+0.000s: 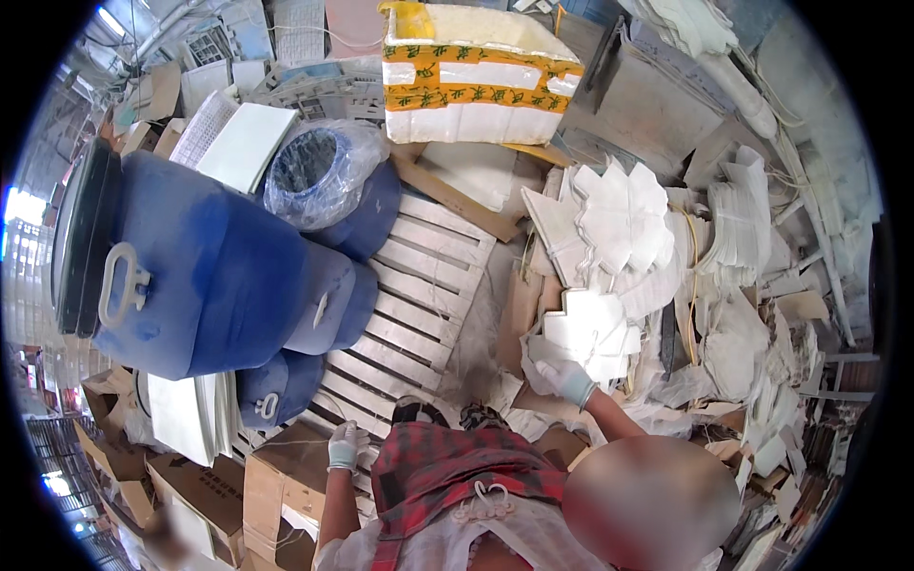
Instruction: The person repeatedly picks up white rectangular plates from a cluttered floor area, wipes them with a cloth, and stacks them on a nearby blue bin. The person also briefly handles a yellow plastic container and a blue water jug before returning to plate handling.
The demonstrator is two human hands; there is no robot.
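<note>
My right hand (568, 383), in a pale glove, grips the lower left edge of a stack of white sheets with jagged, stepped edges (588, 328). The stack lies on a pile to my right. A larger stack of white jagged-edged sheets (624, 217) lies just beyond it. My left hand (345, 445), also gloved, is low on the left beside a cardboard box (290, 464). Its fingers are curled, and a thin pale string (303, 441) runs to them. The fingertips are too small to see clearly.
Blue plastic barrels (205, 266) stand at the left; one (309, 167) is lined with clear plastic. A slatted pallet (419, 276) lies ahead of me. Beyond it is a white foam box (476, 81) with orange tape. Bundled sheets (738, 214) and scraps fill the right side.
</note>
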